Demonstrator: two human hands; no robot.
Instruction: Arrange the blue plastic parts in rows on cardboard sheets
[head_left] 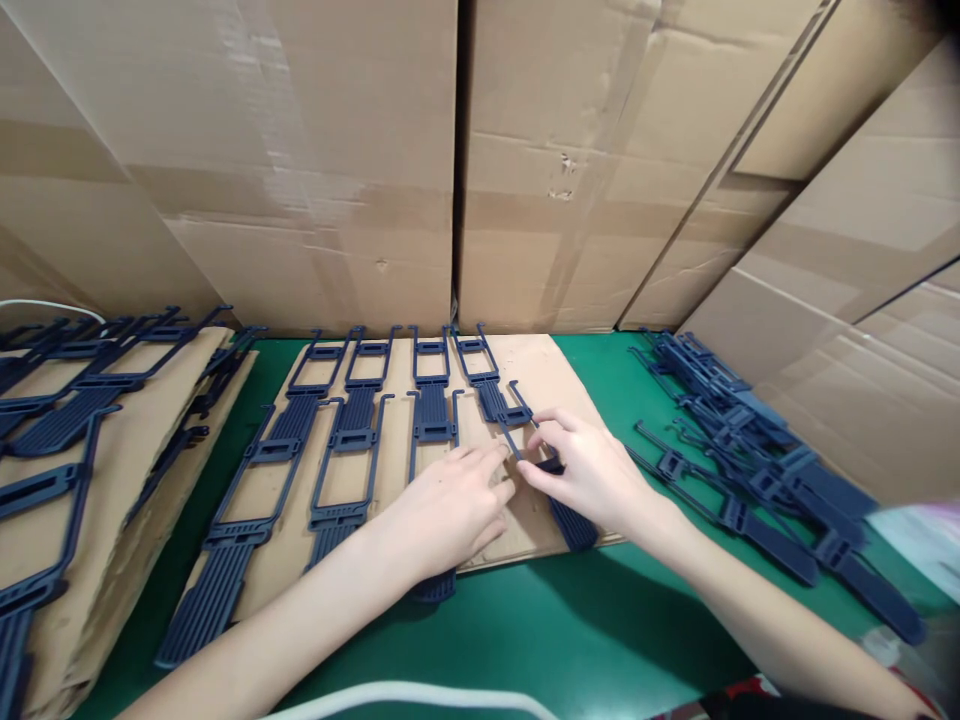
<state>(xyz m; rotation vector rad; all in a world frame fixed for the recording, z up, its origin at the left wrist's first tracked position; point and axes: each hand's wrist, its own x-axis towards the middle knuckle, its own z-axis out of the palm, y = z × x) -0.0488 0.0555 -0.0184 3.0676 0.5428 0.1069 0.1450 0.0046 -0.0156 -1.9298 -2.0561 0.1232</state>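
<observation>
Here the right hand [589,470] pinches a long navy-blue, rib-ended plastic frame [572,522] by its slim rods, likely to control its angle, at the right of a flat brown cardboard sheet [555,375], the left hand [454,505] close by, its grip impossible to tell.

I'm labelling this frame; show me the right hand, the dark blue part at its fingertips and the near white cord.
Right hand [589,465]: head view, back of hand.
Dark blue part [574,523]: head view, ribbed end.
Near white cord [412,692]: head view, curved middle.

Bright light, soft shadows on green table [465,645], faint glare on tape [259,65], dark upper-right corner
</observation>
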